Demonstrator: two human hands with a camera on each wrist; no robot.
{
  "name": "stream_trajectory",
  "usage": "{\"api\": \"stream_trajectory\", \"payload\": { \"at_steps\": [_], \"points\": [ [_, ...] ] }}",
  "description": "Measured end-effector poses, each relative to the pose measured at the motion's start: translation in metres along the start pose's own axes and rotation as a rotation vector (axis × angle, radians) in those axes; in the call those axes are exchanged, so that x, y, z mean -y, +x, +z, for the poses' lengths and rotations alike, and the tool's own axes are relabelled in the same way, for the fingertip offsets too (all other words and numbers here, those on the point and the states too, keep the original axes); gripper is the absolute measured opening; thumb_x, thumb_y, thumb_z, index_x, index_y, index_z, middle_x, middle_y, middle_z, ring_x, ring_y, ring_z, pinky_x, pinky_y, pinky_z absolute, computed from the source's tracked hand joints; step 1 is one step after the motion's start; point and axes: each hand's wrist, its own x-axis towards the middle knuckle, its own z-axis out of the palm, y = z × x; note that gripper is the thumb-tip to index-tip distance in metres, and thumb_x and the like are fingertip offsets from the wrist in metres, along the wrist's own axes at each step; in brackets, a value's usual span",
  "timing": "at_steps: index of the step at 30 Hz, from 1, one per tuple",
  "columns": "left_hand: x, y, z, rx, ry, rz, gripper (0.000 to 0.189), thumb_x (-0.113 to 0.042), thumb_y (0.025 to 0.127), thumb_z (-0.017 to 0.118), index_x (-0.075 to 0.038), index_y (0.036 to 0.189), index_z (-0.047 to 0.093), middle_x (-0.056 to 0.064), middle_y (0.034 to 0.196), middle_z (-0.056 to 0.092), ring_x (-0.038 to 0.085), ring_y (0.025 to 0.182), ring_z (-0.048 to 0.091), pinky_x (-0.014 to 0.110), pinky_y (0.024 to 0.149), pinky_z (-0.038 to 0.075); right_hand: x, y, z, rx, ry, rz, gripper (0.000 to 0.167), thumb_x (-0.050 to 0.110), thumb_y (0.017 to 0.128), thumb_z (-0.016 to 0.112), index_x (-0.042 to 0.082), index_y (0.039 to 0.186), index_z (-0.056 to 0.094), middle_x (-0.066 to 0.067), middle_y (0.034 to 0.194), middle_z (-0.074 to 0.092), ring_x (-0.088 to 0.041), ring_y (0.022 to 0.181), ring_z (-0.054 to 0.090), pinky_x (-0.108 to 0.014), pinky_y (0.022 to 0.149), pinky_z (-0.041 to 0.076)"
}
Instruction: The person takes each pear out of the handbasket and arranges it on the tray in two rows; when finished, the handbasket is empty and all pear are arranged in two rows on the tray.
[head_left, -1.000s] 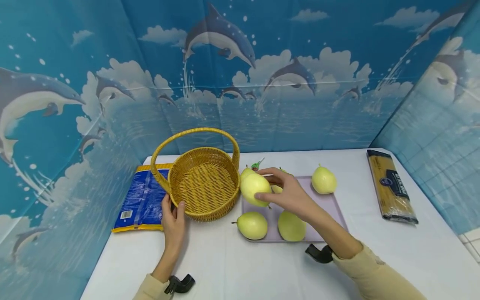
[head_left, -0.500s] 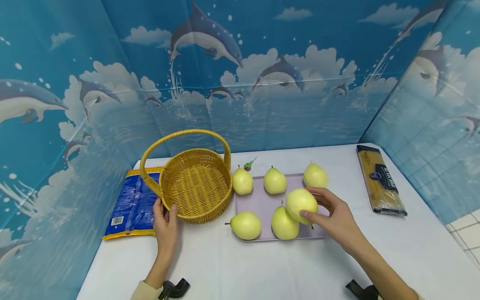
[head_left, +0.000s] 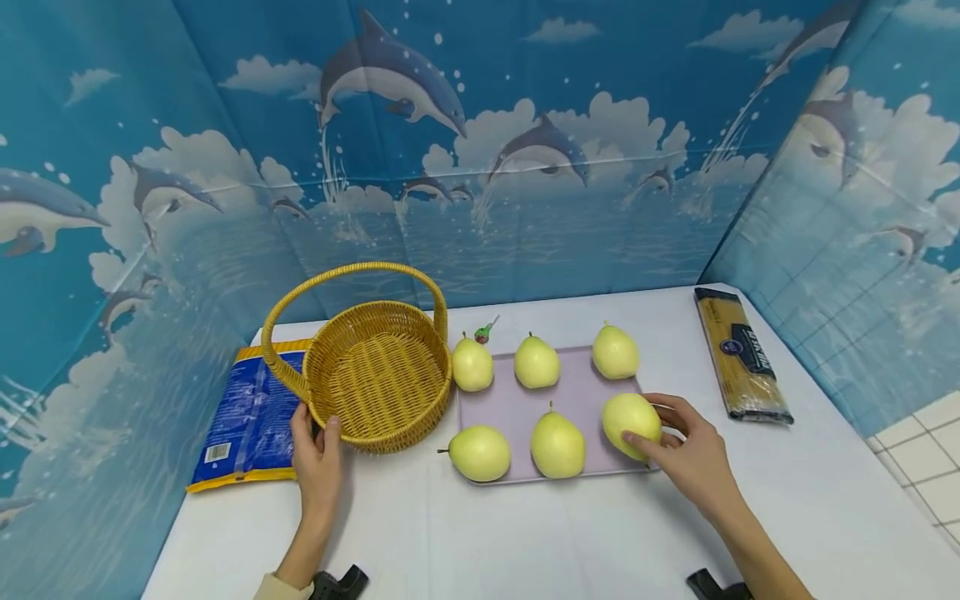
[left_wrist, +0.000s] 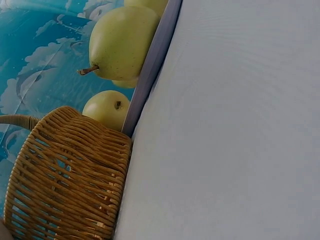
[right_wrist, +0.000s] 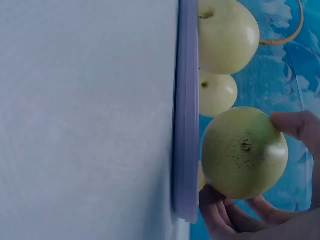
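My right hand [head_left: 693,454] pinches a yellow-green pear [head_left: 628,423] between thumb and fingers at the right end of the lilac tray [head_left: 517,410]. In the right wrist view this held pear [right_wrist: 240,155] turns its blossom end to the camera; whether it touches the tray is unclear. Several more pears stand or lie on the tray, among them an upright front pear [head_left: 558,447] and one on its side [head_left: 480,454]. At the left, my left hand [head_left: 318,467] holds the near-left wall of a wicker basket [head_left: 378,375], whose inside shows only woven bottom.
A blue and yellow packet [head_left: 251,417] lies partly behind the basket. A packet of spaghetti [head_left: 742,354] lies at the right. Behind the tray is a small green and red item [head_left: 486,331]. A dolphin-printed curtain [head_left: 525,208] hangs along the table's back and sides.
My right hand has carried the pear from beside the basket rightward and down to the tray's right end. My left hand stays at the basket. The head view has turned slightly right.
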Motion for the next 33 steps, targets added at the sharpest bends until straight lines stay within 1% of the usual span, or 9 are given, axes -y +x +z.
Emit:
{"api": "stream_trajectory", "payload": {
  "at_steps": [4,12,15,19,21,23,26,29,33],
  "points": [
    [0.001,-0.002,0.000,-0.014,0.000,-0.004,0.058,-0.021,0.112,0.049,-0.012,0.165,0.028,0.014,0.168,0.038,0.033,0.151,0.041,0.000,0.103,0.036,-0.009,0.001,0.000,-0.034,-0.048,-0.026,0.066,0.037,0.090,0.085,0.011,0.145,0.058,-0.016,0.138,0.066,0.022,0.109,0.046,0.002,0.088,0.044],
    [0.001,-0.003,-0.004,-0.020,0.018,0.000,0.058,-0.021,0.112,0.050,-0.011,0.165,0.028,0.013,0.168,0.038,0.031,0.151,0.041,0.000,0.105,0.036,-0.011,0.001,0.002,-0.076,-0.126,-0.085,0.050,0.037,0.096,0.079,0.009,0.136,0.065,-0.012,0.127,0.071,0.017,0.106,0.049,-0.003,0.091,0.044],
    [0.000,-0.002,-0.005,-0.023,0.024,0.007,0.057,-0.021,0.112,0.050,-0.010,0.164,0.029,0.013,0.167,0.039,0.032,0.151,0.042,0.000,0.104,0.036,-0.012,0.002,0.002,-0.088,-0.128,-0.132,0.048,0.033,0.099,0.075,0.009,0.138,0.063,-0.011,0.130,0.070,0.006,0.110,0.054,-0.004,0.094,0.043],
    [0.000,-0.001,-0.004,-0.017,0.029,0.004,0.057,-0.022,0.113,0.050,-0.010,0.164,0.029,0.013,0.167,0.040,0.032,0.152,0.041,0.000,0.103,0.036,-0.014,0.004,0.001,-0.070,-0.125,-0.225,0.056,0.025,0.098,0.077,0.015,0.149,0.058,-0.010,0.146,0.062,-0.017,0.132,0.054,-0.004,0.103,0.040],
    [-0.001,0.000,-0.004,-0.014,0.035,0.003,0.057,-0.023,0.112,0.050,-0.010,0.164,0.030,0.013,0.167,0.040,0.031,0.152,0.040,-0.001,0.104,0.035,-0.015,0.005,0.001,-0.047,-0.147,-0.275,0.063,0.022,0.095,0.080,0.020,0.153,0.055,-0.010,0.151,0.058,-0.026,0.139,0.052,-0.017,0.111,0.045],
    [-0.001,0.000,-0.003,-0.012,0.038,0.003,0.057,-0.024,0.112,0.050,-0.010,0.164,0.030,0.012,0.167,0.040,0.028,0.153,0.040,0.000,0.105,0.035,-0.016,0.006,0.001,-0.031,-0.168,-0.316,0.068,0.018,0.092,0.083,0.021,0.153,0.055,-0.011,0.152,0.058,-0.035,0.142,0.050,-0.038,0.113,0.051],
    [0.000,0.001,-0.001,-0.012,0.050,0.002,0.057,-0.026,0.112,0.050,-0.011,0.164,0.030,0.010,0.167,0.040,0.026,0.153,0.039,0.001,0.106,0.035,-0.017,0.006,0.002,-0.042,-0.197,-0.356,0.069,0.013,0.086,0.088,0.014,0.148,0.057,-0.015,0.145,0.061,-0.043,0.134,0.055,-0.065,0.100,0.053],
    [0.000,0.003,0.001,-0.007,0.062,-0.005,0.058,-0.028,0.113,0.049,-0.014,0.165,0.028,0.007,0.169,0.037,0.022,0.155,0.037,0.007,0.112,0.035,-0.016,0.003,0.003,-0.082,-0.226,-0.343,0.068,0.014,0.082,0.090,0.005,0.141,0.058,-0.018,0.135,0.062,-0.041,0.124,0.058,-0.067,0.093,0.055],
    [-0.001,0.004,0.002,0.004,0.071,0.000,0.060,-0.028,0.112,0.050,-0.019,0.166,0.025,0.004,0.171,0.034,0.020,0.157,0.034,0.028,0.124,0.036,-0.016,0.001,0.003,-0.088,-0.270,-0.288,0.068,0.021,0.083,0.090,0.005,0.141,0.059,-0.020,0.127,0.055,-0.038,0.114,0.057,-0.066,0.092,0.054]
  ]
}}
